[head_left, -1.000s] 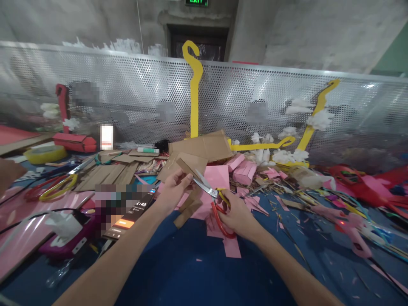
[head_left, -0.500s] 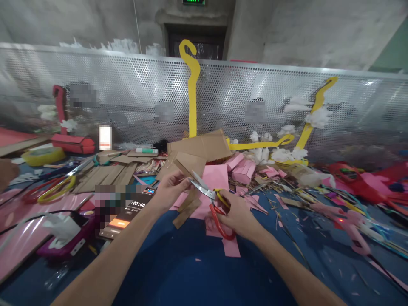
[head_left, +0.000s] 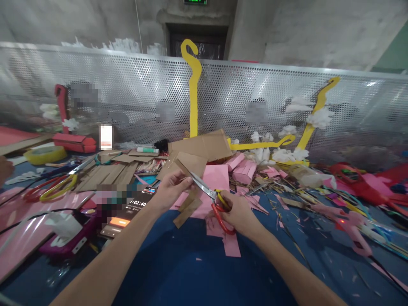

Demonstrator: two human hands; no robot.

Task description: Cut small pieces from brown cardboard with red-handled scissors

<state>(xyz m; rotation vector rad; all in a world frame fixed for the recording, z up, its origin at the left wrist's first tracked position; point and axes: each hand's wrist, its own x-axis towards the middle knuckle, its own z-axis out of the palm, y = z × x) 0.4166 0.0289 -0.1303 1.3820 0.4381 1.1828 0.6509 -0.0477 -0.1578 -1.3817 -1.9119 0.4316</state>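
My right hand [head_left: 237, 210] is closed around the handles of a pair of scissors [head_left: 204, 189], one loop red and the other yellow. The blades are together and point up and left, toward the fingertips of my left hand [head_left: 174, 187]. Between the thumb and fingers of that hand is a narrow cardboard strip [head_left: 182, 167], whose top end meets the blade tips. Beneath the hands lie a pink paper sheet [head_left: 217, 176] and brown cardboard strips [head_left: 187, 212]. Where the blades pass the strip is too small to make out exactly.
Cardboard sheets [head_left: 204, 146] lean before a yellow hook-shaped stand [head_left: 193, 97]. A phone [head_left: 132, 208] and a purple power strip [head_left: 70, 242] lie left, a pink glue gun [head_left: 350, 225] right. Another person's hand [head_left: 4, 169] shows at the left edge. A perforated metal panel [head_left: 223, 97] stands behind.
The scissor blades, apart half a second ago, have come together at the cardboard strip. Both hands stay in nearly the same place.
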